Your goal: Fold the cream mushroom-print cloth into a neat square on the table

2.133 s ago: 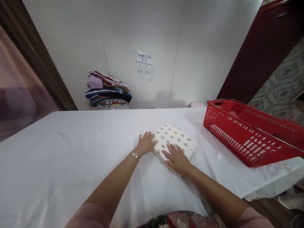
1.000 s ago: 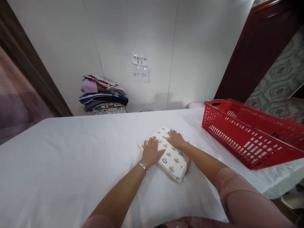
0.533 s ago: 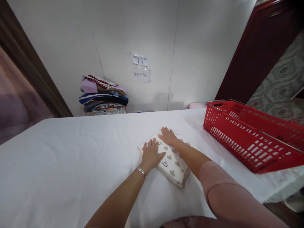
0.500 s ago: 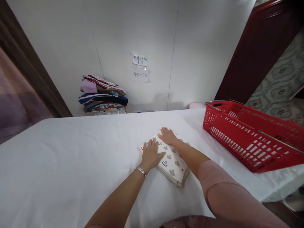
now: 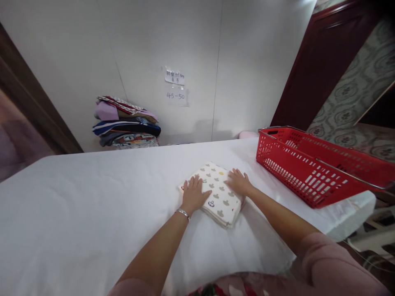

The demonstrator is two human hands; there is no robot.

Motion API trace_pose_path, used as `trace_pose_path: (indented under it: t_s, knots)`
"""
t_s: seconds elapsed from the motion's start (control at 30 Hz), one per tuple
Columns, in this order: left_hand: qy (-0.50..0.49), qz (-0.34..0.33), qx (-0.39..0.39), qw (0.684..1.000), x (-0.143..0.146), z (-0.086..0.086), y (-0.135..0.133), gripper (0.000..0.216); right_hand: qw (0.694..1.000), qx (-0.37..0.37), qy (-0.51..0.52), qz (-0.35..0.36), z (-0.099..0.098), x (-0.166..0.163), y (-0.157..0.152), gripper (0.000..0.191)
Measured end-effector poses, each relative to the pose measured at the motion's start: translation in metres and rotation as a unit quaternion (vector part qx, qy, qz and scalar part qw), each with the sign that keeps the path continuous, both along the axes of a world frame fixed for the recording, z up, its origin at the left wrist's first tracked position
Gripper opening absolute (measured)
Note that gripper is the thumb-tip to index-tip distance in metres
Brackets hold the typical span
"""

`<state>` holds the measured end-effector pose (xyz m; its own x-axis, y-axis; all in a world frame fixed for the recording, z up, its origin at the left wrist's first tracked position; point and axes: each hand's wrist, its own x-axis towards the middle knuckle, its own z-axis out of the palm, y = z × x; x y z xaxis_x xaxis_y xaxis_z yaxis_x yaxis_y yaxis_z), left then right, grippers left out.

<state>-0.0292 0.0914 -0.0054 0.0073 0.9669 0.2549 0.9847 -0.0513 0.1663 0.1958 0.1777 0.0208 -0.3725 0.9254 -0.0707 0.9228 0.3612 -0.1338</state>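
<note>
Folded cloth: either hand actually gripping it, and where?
Nothing gripped. Left hand lies flat on the folded cloth at its left side; right hand rests open on its right edge.

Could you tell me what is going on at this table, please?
A person has both palms flat on a folded patterned cloth lying on the white-covered table. The left hand presses its left side, the right hand its right edge. A red basket sits to the right on the table, apart from the cloth. A stack of folded clothes sits by the wall behind the table, under two paper notes.
</note>
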Motion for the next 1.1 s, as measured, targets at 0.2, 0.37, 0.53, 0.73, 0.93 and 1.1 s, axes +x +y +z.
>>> trace_pose_path:
  t_s: [0.2,0.37,0.53,0.73,0.93,1.1]
  knots:
    - [-0.003,-0.001,-0.034,0.999,0.0,0.006,0.002,0.069,1.0,0.001,0.002,-0.004,-0.013,0.016,0.002,0.062]
    - [-0.03,-0.023,-0.073,0.997,-0.004,0.014,0.001,0.07,0.999,-0.017,0.05,-0.008,-0.009,0.025,0.008,0.06]
    - [-0.078,-0.054,-0.058,0.994,-0.021,0.013,-0.017,0.056,0.978,-0.054,0.18,-0.09,-0.013,0.055,0.012,0.061]
    - [-0.127,-0.009,-0.058,0.99,-0.051,0.015,-0.021,0.051,0.968,-0.068,0.224,-0.094,-0.017,0.066,0.025,0.059]
    - [-0.14,0.004,-0.013,0.99,-0.049,0.012,-0.03,0.044,0.954,-0.043,0.284,-0.09,-0.012,0.05,0.049,0.054]
    - [-0.087,-0.011,0.007,0.996,-0.028,0.013,-0.062,0.046,0.934,0.002,0.334,-0.125,-0.008,0.031,0.075,0.064]
